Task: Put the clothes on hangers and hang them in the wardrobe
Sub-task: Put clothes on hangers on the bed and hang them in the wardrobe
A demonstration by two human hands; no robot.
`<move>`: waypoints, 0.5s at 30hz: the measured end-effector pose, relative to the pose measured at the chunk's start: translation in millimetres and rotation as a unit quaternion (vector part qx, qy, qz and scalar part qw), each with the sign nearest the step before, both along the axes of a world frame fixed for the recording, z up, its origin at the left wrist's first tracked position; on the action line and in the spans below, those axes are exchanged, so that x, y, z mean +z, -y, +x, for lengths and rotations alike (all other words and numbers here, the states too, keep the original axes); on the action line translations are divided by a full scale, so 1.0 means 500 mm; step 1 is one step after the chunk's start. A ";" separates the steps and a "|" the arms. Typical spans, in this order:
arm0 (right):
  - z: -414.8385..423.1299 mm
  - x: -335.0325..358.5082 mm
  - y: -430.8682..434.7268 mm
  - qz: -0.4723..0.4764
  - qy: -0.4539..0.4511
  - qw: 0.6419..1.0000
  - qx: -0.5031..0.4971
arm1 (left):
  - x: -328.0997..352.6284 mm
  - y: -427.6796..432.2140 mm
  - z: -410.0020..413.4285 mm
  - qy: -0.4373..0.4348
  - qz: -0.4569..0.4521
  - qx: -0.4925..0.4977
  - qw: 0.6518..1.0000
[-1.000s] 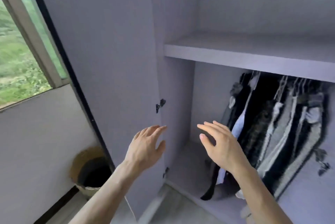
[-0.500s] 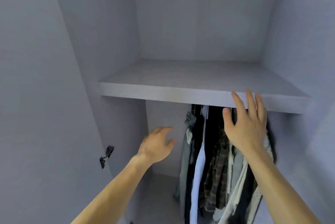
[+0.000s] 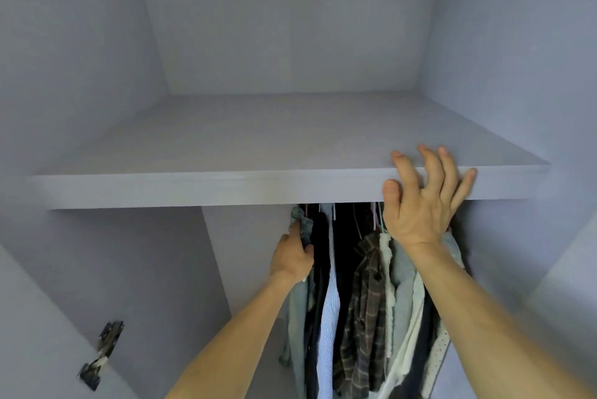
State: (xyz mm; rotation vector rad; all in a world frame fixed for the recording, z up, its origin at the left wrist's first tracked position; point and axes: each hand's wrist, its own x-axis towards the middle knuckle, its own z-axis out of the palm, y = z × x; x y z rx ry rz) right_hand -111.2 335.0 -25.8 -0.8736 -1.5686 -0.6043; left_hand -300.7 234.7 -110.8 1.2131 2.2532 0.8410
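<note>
Several garments hang close together under the wardrobe shelf (image 3: 193, 189): a grey-green one (image 3: 298, 308) at the left, a white striped shirt (image 3: 329, 318), a dark plaid shirt (image 3: 365, 318) and pale ones at the right. Thin hanger hooks (image 3: 374, 216) show just below the shelf; the rail is hidden. My left hand (image 3: 290, 258) grips the top edge of the grey-green garment, thumb in front of the cloth. My right hand (image 3: 423, 205) is raised in front of the shelf's front edge with its fingers spread and holds nothing.
The upper compartment above the shelf has grey walls and nothing on it. The open wardrobe door (image 3: 38, 318) stands at the left with a metal hinge (image 3: 103, 353). Left of the clothes, the hanging space shows only bare back wall (image 3: 245, 237).
The view has closed in on the wardrobe. My left hand has moved right from open air onto the leftmost garment. My right hand stays raised at the shelf edge.
</note>
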 end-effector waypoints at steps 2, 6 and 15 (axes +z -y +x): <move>-0.004 0.002 -0.006 0.012 -0.003 1.000 -0.010 | -0.008 -0.019 0.006 -0.015 0.007 0.016 1.000; -0.002 0.000 -0.008 0.008 -0.001 1.000 -0.010 | -0.002 -0.033 0.010 -0.021 0.001 0.047 0.999; 0.004 0.004 -0.003 -0.005 0.003 1.000 -0.009 | 0.035 -0.001 -0.009 -0.006 -0.007 0.098 0.995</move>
